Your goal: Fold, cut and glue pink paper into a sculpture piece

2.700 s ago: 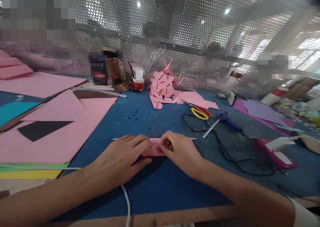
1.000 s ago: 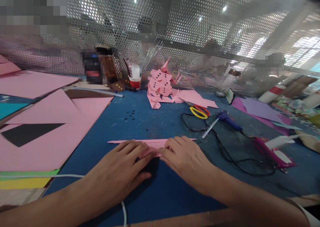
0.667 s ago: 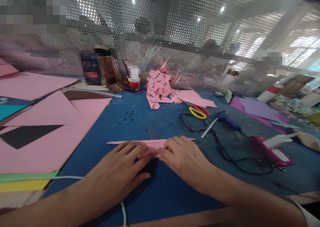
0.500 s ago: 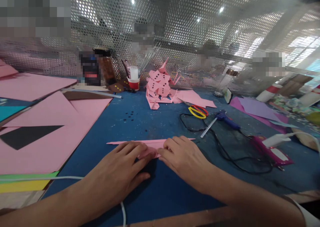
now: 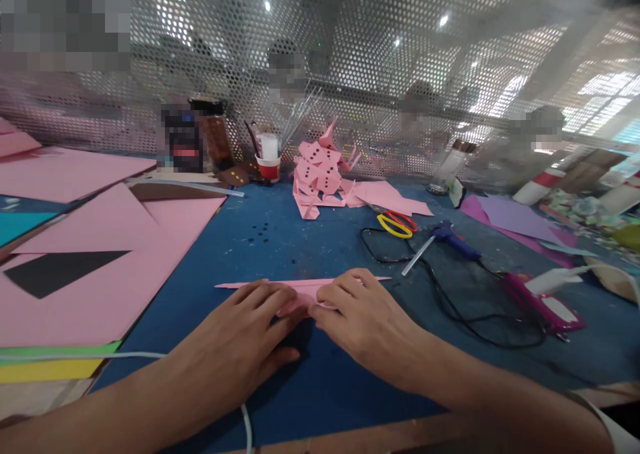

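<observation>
A long, narrow folded strip of pink paper (image 5: 300,286) lies flat on the blue table (image 5: 310,381), pointed at both ends. My left hand (image 5: 240,337) rests palm down on its left half, fingers stretched flat over the paper. My right hand (image 5: 363,317) presses on the middle of the strip with its fingers curled and fingertips pinching the fold. The two hands nearly touch at the strip's centre. The paper's near edge is hidden under my fingers.
Large pink sheets (image 5: 105,267) with a black piece (image 5: 55,271) cover the left. At the back stand a pile of folded pink dotted pieces (image 5: 323,171), a red cup (image 5: 269,161), jars. Yellow-red scissors (image 5: 397,224), a blue glue gun (image 5: 453,237) with black cord, a pink glue gun (image 5: 543,301) lie right.
The pink strip has been flattened to a thinner shape since the oldest frame. My right fingers have curled and shifted slightly left on the fold; my left hand stays pressed flat.
</observation>
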Action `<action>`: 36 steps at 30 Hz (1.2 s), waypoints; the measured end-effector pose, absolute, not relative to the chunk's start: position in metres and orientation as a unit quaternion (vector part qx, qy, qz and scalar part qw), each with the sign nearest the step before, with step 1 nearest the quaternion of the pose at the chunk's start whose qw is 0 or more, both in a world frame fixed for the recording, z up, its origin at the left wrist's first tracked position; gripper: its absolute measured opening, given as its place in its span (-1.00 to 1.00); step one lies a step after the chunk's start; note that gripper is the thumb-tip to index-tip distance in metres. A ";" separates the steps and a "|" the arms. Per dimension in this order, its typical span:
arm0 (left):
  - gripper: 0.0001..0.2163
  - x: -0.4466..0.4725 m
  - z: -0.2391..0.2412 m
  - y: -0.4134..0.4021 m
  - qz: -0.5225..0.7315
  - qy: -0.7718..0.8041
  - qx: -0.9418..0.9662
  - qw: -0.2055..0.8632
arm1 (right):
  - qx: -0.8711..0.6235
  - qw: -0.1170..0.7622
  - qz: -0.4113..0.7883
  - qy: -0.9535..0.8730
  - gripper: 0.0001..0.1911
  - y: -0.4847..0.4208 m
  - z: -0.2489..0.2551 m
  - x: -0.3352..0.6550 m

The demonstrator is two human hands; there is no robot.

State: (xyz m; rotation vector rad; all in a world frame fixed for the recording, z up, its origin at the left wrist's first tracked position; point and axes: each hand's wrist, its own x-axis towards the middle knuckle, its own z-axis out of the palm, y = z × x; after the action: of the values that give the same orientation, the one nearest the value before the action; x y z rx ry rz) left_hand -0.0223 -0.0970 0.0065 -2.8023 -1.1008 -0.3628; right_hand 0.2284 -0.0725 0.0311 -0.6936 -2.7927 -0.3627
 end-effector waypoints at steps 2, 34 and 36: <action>-0.58 -0.022 0.006 -0.097 -0.120 -0.360 -0.923 0.060 | -0.216 0.123 -0.122 -0.961 -0.85 -0.072 0.030 0.229; -0.64 -0.028 -0.006 -0.097 -0.137 -0.317 -0.934 0.093 | -0.184 0.074 -0.123 -0.972 -0.92 -0.065 0.029 0.230; -0.63 -0.029 -0.006 -0.097 -0.128 -0.315 -0.935 0.099 | -0.179 0.070 -0.122 -0.974 -0.92 -0.065 0.029 0.232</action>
State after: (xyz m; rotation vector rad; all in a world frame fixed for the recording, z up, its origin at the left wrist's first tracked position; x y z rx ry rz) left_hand -0.0291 -0.0967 -0.0062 -2.7658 -0.9303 -0.3782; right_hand 0.2317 -0.0649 0.0294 -0.5386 -2.9303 -0.3685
